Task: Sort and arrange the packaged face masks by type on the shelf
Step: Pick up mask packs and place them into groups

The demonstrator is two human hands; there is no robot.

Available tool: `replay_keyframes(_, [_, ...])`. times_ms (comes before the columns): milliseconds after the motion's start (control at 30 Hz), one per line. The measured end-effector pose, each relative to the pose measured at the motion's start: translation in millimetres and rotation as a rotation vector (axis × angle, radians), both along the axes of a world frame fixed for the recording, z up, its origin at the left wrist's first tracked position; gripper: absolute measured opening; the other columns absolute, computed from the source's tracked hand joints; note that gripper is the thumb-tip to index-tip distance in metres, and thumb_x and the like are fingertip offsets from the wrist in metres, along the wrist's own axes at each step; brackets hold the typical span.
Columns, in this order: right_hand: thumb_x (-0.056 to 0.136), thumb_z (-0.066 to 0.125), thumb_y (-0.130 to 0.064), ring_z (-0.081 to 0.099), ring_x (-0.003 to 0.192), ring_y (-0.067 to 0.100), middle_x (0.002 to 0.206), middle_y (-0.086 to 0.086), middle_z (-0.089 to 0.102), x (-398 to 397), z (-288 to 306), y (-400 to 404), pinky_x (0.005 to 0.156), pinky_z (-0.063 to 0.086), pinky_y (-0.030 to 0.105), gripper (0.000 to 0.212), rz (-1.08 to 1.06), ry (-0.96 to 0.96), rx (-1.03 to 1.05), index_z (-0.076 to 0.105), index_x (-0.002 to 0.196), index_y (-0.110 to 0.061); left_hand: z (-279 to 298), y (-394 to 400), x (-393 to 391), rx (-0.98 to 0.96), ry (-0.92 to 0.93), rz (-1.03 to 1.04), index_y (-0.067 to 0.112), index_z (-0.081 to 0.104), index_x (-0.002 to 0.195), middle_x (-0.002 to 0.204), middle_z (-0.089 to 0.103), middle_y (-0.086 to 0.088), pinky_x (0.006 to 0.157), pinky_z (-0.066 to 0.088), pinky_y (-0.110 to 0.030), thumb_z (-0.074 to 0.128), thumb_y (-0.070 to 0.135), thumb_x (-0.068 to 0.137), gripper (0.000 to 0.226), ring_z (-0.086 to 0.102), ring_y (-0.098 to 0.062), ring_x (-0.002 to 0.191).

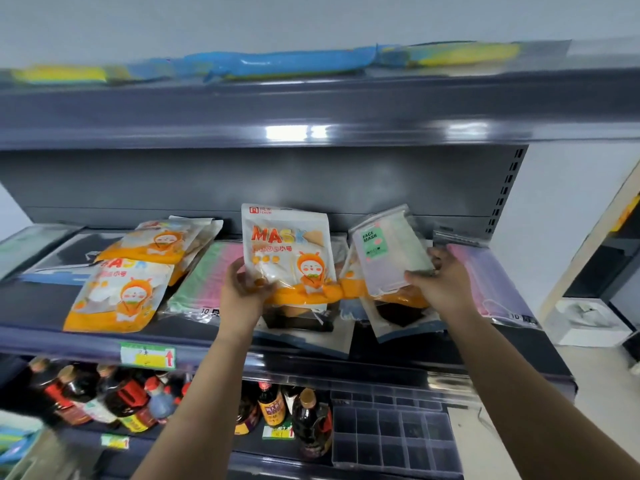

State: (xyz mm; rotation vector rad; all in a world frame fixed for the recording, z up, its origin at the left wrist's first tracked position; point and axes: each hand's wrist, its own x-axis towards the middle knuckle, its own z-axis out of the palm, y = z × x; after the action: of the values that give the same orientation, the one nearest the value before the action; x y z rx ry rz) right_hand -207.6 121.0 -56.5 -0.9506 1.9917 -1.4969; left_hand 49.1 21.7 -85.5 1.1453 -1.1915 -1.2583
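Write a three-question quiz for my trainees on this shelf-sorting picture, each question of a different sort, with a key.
1. True or false: the left hand holds an orange cartoon MASK pack upright.
2. Which pack is in the grip of the right hand? A) a black pack B) the clear FACE MASK pack C) a blue pack
3. Fill in: two more orange packs lie on the ______ side of the middle shelf.

Key: 1 true; 2 B; 3 left
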Motion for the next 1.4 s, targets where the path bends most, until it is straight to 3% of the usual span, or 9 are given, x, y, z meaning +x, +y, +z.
replay_keyframes(267, [0.082, 0.059, 0.014, 0.060, 0.097, 0.025, 0.106, -0.002, 0.056, 54.4, 17.3, -7.6, 0.051, 0.056, 0.017, 0.058, -0.017, -0.329, -0.370, 0.038, 0.132, -0.007, 8.8, 0.3, 54.6, -0.071, 0.045, 0.034, 0.015, 0.046, 0.131, 0.111, 0.057, -0.003, 0.085, 0.054, -0.049, 0.068, -0.005, 0.079, 0.060, 0.058, -0.029, 0.110])
replay_keyframes(400, [0.082, 0.059, 0.013, 0.063, 0.092, 0.020, 0.103, -0.004, 0.059, 99.1, 21.0, -18.0, 0.056, 0.057, 0.019, 0.055, 0.051, -0.395, -0.456, 0.040, 0.128, -0.010, 14.7, -2.5, 100.3, -0.109, 0.027, 0.064, 0.024, 0.053, 0.119, 0.117, 0.057, -0.009, 0.083, 0.055, -0.045, 0.069, -0.002, 0.079, 0.050, 0.059, -0.029, 0.108])
replay_keyframes(500, [0.081, 0.059, 0.013, 0.063, 0.092, 0.010, 0.119, 0.004, 0.054, 134.7, 20.2, -27.5, 0.057, 0.056, 0.018, 0.052, 0.106, -0.432, -0.477, 0.041, 0.123, -0.013, 18.1, -4.4, 137.7, -0.087, 0.068, 0.107, 0.022, 0.049, 0.125, 0.116, 0.057, -0.007, 0.072, 0.056, -0.035, 0.068, -0.003, 0.080, 0.055, 0.060, -0.027, 0.104])
replay_keyframes(667, [0.081, 0.059, 0.013, 0.063, 0.095, 0.011, 0.117, 0.004, 0.057, 194.4, 14.5, -43.0, 0.061, 0.059, 0.023, 0.057, 0.166, -0.495, -0.465, 0.039, 0.130, -0.009, 20.4, -6.8, 197.3, -0.092, 0.059, 0.139, 0.022, 0.051, 0.121, 0.104, 0.059, -0.003, 0.059, 0.054, -0.023, 0.065, -0.005, 0.081, 0.050, 0.062, -0.021, 0.090])
replay_keyframes(767, [0.081, 0.059, 0.013, 0.064, 0.096, 0.016, 0.124, 0.010, 0.056, 227.0, 12.9, -50.4, 0.058, 0.058, 0.022, 0.056, 0.172, -0.507, -0.463, 0.041, 0.127, -0.014, 18.2, -11.7, 231.2, -0.087, 0.052, 0.126, 0.013, 0.053, 0.126, 0.110, 0.062, -0.009, 0.069, 0.056, -0.031, 0.065, -0.005, 0.081, 0.050, 0.064, -0.028, 0.097])
replay_keyframes(833, [0.082, 0.059, 0.012, 0.067, 0.085, 0.010, 0.120, 0.007, 0.056, 246.1, 13.4, -53.5, 0.056, 0.056, 0.018, 0.058, 0.172, -0.514, -0.456, 0.039, 0.131, -0.012, 16.6, -17.1, 250.2, -0.087, 0.051, 0.107, 0.010, 0.053, 0.125, 0.116, 0.062, -0.015, 0.075, 0.056, -0.037, 0.065, -0.005, 0.081, 0.048, 0.064, -0.032, 0.101])
replay_keyframes(967, [0.082, 0.058, 0.013, 0.067, 0.084, 0.009, 0.115, 0.000, 0.057, 278.4, 11.7, -57.0, 0.055, 0.055, 0.017, 0.058, 0.188, -0.522, -0.463, 0.037, 0.132, -0.011, 20.0, -26.4, 275.3, -0.079, 0.068, 0.071, 0.009, 0.054, 0.122, 0.113, 0.063, -0.011, 0.070, 0.058, -0.025, 0.063, -0.007, 0.082, 0.043, 0.063, -0.026, 0.099])
replay_keyframes(1167, [0.083, 0.057, 0.014, 0.071, 0.071, 0.008, 0.131, 0.011, 0.051, 301.8, 8.1, -65.0, 0.054, 0.056, 0.019, 0.058, 0.149, -0.516, -0.462, 0.036, 0.133, -0.007, 22.2, -46.8, 289.3, -0.040, 0.088, 0.074, 0.012, 0.052, 0.120, 0.099, 0.061, 0.004, 0.060, 0.054, -0.020, 0.063, -0.006, 0.083, 0.043, 0.062, -0.012, 0.086])
replay_keyframes(1400, [0.083, 0.056, 0.014, 0.059, 0.110, 0.030, 0.128, 0.010, 0.053, 304.2, 10.2, -101.2, 0.057, 0.057, 0.019, 0.058, 0.140, -0.541, -0.484, 0.036, 0.134, -0.006, 24.4, -82.8, 284.9, 0.045, 0.139, 0.063, 0.015, 0.052, 0.114, 0.093, 0.060, 0.002, 0.049, 0.050, -0.013, 0.062, -0.005, 0.083, 0.038, 0.060, -0.010, 0.078])
